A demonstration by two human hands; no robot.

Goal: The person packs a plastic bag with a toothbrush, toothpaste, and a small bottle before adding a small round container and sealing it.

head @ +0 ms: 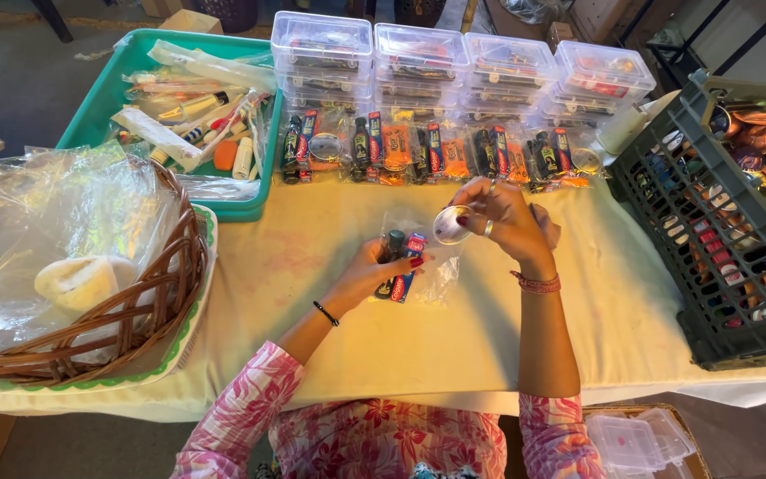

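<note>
Fingers of the right hand (509, 222) pinch a small round tin (450, 225); left hand (374, 270) grips a clear packet (414, 266).

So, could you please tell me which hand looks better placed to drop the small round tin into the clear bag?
The right hand, probably: its grip already holds the round tin just above the clear bag, while the left hand steadies it.

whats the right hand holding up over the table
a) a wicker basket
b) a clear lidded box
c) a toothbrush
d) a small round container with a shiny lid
d: the right hand pinches a small round container with a shiny lid in its fingertips, just above the clear bag of small items that the left hand grips.
</note>
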